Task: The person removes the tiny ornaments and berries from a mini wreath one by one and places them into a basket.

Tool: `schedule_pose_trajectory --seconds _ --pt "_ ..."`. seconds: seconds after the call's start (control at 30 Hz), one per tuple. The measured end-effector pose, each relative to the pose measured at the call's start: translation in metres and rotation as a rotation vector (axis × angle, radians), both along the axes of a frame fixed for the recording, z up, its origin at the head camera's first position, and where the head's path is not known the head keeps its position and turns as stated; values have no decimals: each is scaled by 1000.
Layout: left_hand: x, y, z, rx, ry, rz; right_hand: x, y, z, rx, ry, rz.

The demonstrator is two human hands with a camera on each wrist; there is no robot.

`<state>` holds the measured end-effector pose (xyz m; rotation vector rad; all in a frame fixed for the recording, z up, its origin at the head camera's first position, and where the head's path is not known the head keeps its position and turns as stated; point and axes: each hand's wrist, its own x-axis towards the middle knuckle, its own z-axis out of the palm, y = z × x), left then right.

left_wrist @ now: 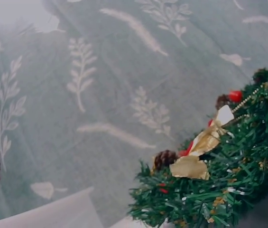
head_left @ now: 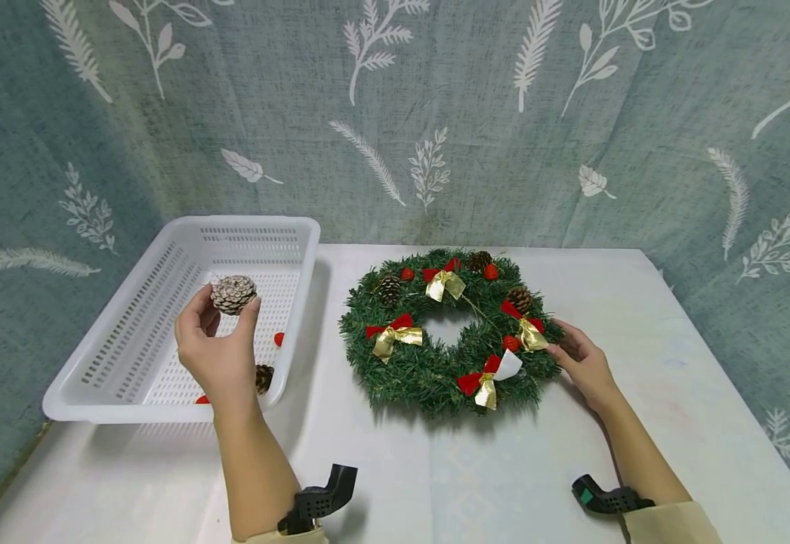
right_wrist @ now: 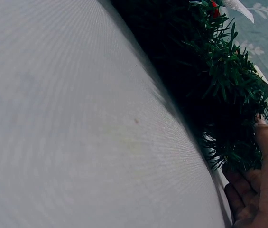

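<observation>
L hand (head_left: 221,355) holds a whitish pinecone (head_left: 233,295) btwn thumb & fingers, above the white basket (head_left: 164,412) at left. R hand (head_left: 587,369) grips the right edge of the green wreath (head_left: 402,385), thumb up top, fingers curled under. Wreath lies flat on the table (head_left: 395,483), right of the basket, w/ red-&-gold bows (head_left: 398,335). In basket, near right side: dark pinecone (head_left: 264,378) & red bits (head_left: 279,339).
</observation>
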<state>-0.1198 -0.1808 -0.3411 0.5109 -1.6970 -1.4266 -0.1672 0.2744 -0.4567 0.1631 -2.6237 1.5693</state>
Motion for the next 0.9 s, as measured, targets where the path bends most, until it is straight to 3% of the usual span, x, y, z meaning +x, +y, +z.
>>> schedule_pose_trajectory --seconds 0.47,0.9 --pt "2 -5 4 31 -43 -21 -1 0 -1 -18 8 3" --pt "0 7 6 -24 42 -40 0 1 -1 -21 15 0"
